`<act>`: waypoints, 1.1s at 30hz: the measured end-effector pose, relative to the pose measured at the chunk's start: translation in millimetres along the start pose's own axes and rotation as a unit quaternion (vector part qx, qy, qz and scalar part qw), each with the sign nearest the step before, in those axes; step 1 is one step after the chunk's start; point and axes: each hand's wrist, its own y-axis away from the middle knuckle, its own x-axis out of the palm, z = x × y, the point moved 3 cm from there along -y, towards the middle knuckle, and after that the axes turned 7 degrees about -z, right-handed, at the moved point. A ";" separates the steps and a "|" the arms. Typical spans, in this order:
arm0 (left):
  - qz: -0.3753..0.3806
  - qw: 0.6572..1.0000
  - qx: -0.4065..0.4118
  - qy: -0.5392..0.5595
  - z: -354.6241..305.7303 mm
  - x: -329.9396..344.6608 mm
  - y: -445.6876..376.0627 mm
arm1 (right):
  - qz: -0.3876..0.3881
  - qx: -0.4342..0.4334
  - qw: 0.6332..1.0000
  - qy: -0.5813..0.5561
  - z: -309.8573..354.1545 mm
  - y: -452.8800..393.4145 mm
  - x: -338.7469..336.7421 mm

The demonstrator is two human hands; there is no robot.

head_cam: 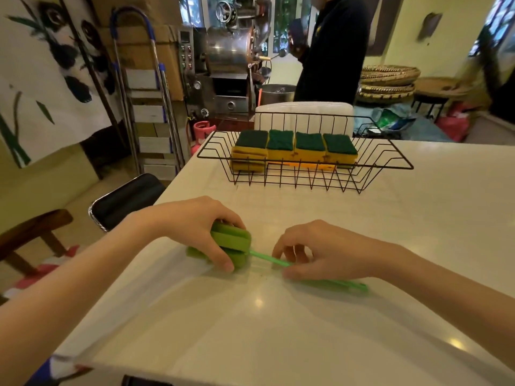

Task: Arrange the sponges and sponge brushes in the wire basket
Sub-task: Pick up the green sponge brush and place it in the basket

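The green sponge brushes (231,245) are found on the white table (418,246), near the front edge and well apart from the wire basket (305,174). Their soft heads are stacked together, and they are gripped by the left hand (192,221), with the thumb pressed on the near side and the fingers curled over the top. The thin green handles (328,282) are laid flat on the table, and they are pinched by the fingertips of the right hand (323,249). How many brushes are in the bunch cannot be told. Four yellow sponges with dark green tops (295,149) are already lined up in a row in the basket, so the brushes look like the part left to do. Things could go wrong in the lift. If the heads are squeezed too lightly, one brush could be dropped. If the handles are not kept together, they could be spread apart and caught in the basket wires. The neat row of sponges could also be bumped out of line.
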 end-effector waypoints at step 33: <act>-0.243 0.779 0.140 0.560 -39.9 -141.6 -119.5 | -0.498 0.015 0.838 -0.221 -69.0 -49.4 -142.5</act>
